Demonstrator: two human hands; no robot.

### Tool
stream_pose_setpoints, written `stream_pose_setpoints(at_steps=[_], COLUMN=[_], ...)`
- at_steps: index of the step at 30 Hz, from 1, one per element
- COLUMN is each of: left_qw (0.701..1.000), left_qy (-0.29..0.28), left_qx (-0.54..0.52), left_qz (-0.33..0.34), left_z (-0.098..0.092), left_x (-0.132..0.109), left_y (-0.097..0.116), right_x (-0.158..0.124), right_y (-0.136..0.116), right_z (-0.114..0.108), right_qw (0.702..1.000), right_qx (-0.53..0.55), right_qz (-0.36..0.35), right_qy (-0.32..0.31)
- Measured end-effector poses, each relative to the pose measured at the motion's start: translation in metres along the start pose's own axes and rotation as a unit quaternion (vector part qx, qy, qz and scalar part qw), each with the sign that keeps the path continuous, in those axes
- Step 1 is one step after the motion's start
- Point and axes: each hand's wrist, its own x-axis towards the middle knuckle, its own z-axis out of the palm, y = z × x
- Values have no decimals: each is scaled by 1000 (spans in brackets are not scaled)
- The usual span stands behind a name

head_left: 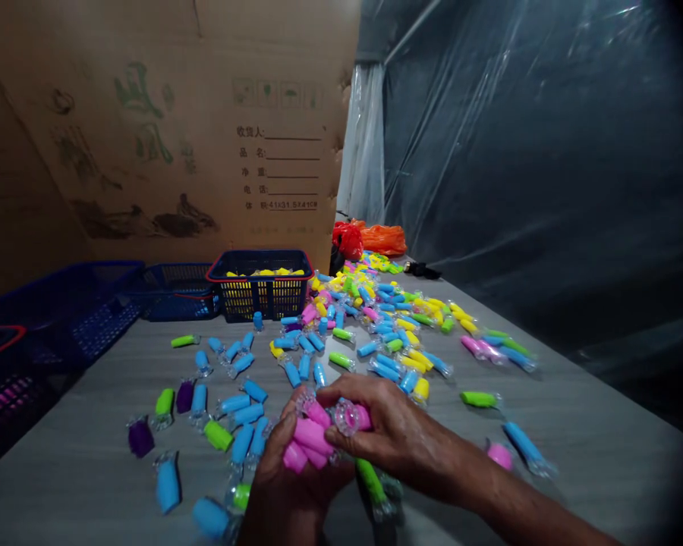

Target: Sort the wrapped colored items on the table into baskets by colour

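Note:
Several pink rolls (312,434) in clear twisted plastic wrap sit bunched together in my left hand (284,481), whose fingers curl around them from below. My right hand (395,428) reaches across from the right and pinches another pink wrapped roll (363,417) against the bunch. The clear crinkled end of one wrapper faces up between the hands. Beneath my right hand a green wrapped roll (369,479) lies on the grey table (432,497). Close to my left hand are blue rolls (242,444) and a green roll (218,435).
Blue, green, yellow, pink and purple rolls are scattered ahead, thickest in a pile (387,318). A dark blue basket (265,299) holds yellow rolls; more baskets (176,292) stand left. A large cardboard box (205,152) rises behind. Plastic sheeting (517,152) hangs right. Red and orange bags (381,239) lie far back.

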Motion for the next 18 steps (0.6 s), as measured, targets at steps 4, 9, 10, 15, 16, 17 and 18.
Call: stream_pose_setpoints(at_steps=[4, 9, 10, 15, 16, 17, 18], left_qw=[1000, 999, 999, 998, 998, 998, 997], left_qy=[2, 12, 8, -26, -15, 0, 11], left_qx=[25, 39, 37, 47, 54, 60, 66], left_qz=[14, 8, 11, 35, 33, 28, 23], left_z=[-6, -3, -1, 2, 2, 2, 2], left_x=[0, 0, 0, 0, -1, -3, -4], left_y=[-1, -3, -3, -8, -8, -8, -8], right_x=[-2, -3, -4, -6, -7, -7, -7], right_y=[6, 12, 13, 7, 4, 1, -1], right_z=[-4, -3, -2, 10, 13, 17, 20], right_qw=[999, 994, 995, 999, 998, 997, 996], right_qx=[47, 105, 92, 15, 5, -3, -10], right_qz=[13, -23, -33, -52, -62, -75, -89], right_qy=[16, -5, -3, 9, 17, 25, 32])
